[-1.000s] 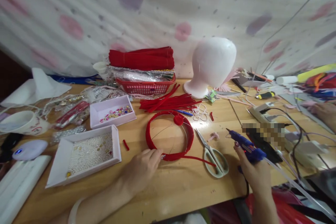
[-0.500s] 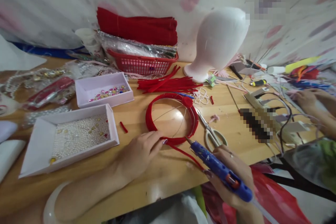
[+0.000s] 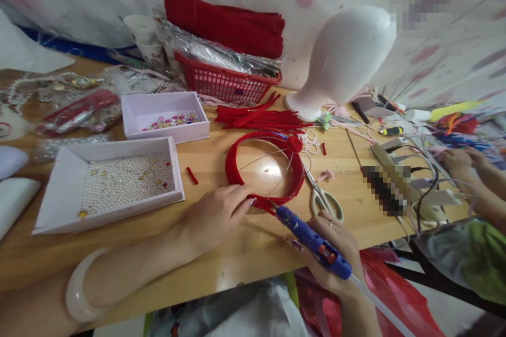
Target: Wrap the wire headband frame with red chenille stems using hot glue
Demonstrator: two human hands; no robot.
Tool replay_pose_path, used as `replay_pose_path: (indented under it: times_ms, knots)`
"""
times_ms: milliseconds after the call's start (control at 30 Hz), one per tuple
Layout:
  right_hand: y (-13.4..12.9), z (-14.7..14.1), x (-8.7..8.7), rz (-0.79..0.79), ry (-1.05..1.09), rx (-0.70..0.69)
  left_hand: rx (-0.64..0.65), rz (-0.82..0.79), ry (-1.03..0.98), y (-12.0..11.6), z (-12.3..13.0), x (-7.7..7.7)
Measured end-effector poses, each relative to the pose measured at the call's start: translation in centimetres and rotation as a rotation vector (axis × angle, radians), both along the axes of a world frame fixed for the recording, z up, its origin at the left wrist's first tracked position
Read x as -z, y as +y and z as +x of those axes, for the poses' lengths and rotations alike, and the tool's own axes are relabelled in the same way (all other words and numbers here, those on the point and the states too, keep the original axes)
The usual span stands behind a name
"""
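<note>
My left hand [image 3: 219,213] pinches the near side of a red fuzzy ring [image 3: 234,166], a hoop with thin wires across its middle and a small red disc [image 3: 294,144] on its right side. In my right hand [image 3: 332,242] is a blue hot glue gun [image 3: 312,239], a clear glue stick trailing from its back end. The gun's nozzle points at the ring's near rim, just right of my left fingertips; whether it touches I cannot tell. Scissors [image 3: 327,205] with pale handles lie right of the ring.
Two white boxes hold pearl beads [image 3: 118,184] and coloured gems [image 3: 169,121]. Behind the ring lie red fuzzy strips [image 3: 261,118], a red basket [image 3: 225,84] and a white foam head [image 3: 351,58]. A power strip [image 3: 399,179] with cables is at right, near another person's hands [image 3: 458,163].
The glue gun's nozzle has come closer to the ring's near rim, beside my left fingers. The loose red strip that stretched toward my right hand now barely shows. The whole view has shifted slightly.
</note>
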State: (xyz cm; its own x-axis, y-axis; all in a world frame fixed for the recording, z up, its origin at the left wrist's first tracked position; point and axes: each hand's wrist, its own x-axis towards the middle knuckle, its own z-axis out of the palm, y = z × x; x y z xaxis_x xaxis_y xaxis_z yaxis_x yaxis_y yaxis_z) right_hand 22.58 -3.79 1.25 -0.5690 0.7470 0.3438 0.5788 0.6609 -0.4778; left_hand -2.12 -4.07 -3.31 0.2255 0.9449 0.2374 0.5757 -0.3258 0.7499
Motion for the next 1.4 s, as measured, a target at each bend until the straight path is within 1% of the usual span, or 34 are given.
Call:
replay_pose_path:
  times_ms: [233, 533, 767, 967, 1233, 1400]
  knots:
    - [0.08, -0.21, 0.14, -0.004, 0.001, 0.001, 0.011, -0.004, 0.024, 0.07, -0.06, -0.1]
    - [0.13, -0.12, 0.42, -0.008, -0.006, -0.007, 0.023, -0.047, 0.023, 0.11, -0.01, -0.09]
    - [0.09, 0.01, 0.48, 0.028, -0.029, -0.007, 0.035, -0.064, 0.036, 0.04, -0.11, -0.29]
    - [0.17, -0.05, 0.4, 0.051, 0.005, -0.018, 0.034, -0.06, 0.034, 0.16, -0.06, -0.31]
    - [0.38, -0.1, 0.77, 0.047, 0.018, -0.031, 0.036, -0.078, 0.032, 0.0, -0.01, -0.45]
    - [0.35, 0.15, 0.66, 0.082, 0.011, -0.03, 0.029, -0.067, 0.032, 0.07, 0.01, -0.46]
